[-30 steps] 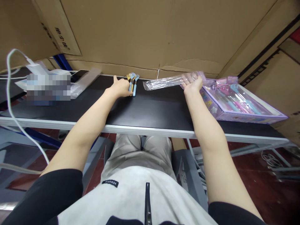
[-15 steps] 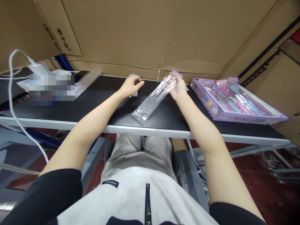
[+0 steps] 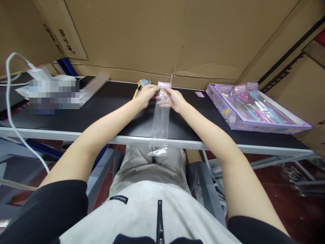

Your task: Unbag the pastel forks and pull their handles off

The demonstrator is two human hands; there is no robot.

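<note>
A long clear plastic bag (image 3: 160, 122) hangs down from between my two hands, its lower end past the table's front edge. At its top is a purple header card (image 3: 164, 84). My left hand (image 3: 147, 95) pinches the top left corner. On the other side my right hand (image 3: 175, 99) grips the upper right, thumb in front and fingers behind the clear film. Just behind and left of my left hand lie several slim yellow and blue sticks with small claw-shaped ends (image 3: 143, 82), partly hidden by that hand.
A small purple card (image 3: 199, 94) lies right of my hands. Beyond it stands a purple open-topped box (image 3: 228, 117) holding packaged pink and blue items. At left are another clear bag (image 3: 94, 88), a white plug with cable (image 3: 38, 73) and a blurred-out item. Cardboard (image 3: 177, 40) walls the back.
My right hand has brought the bag left and turned it upright in front of me. My left hand has moved from the claw-ended sticks to the bag's top and taken hold.
</note>
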